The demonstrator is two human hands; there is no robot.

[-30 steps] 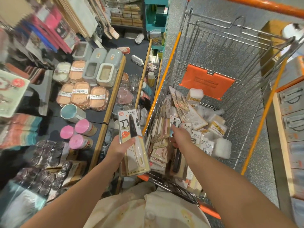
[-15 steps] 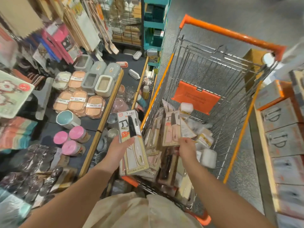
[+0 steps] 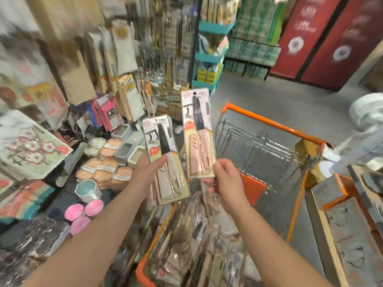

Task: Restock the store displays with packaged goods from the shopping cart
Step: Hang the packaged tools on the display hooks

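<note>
Hands: cream knife pack [image 3: 165, 160] is being gripped by left hand [image 3: 148, 172], pink knife pack [image 3: 198, 133] pinched at its bottom edge by right hand [image 3: 224, 176], above shopping cart [image 3: 269, 123]. Cards judged light, stiff, slippery; wall display [image 3: 132, 96] lying at 11 o'clock.

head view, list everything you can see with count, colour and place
knife packs: 2 held up, cream handle on the left, pink handle on the right
cart: 1, orange rim, wire sides, centre right, full of packs
boxes: several, peach and grey, left shelf
cup: 1, teal, left shelf
pink lids: 3, lower left
red panels: top right
left hand: grips cream pack
right hand: pinches pink pack
</note>
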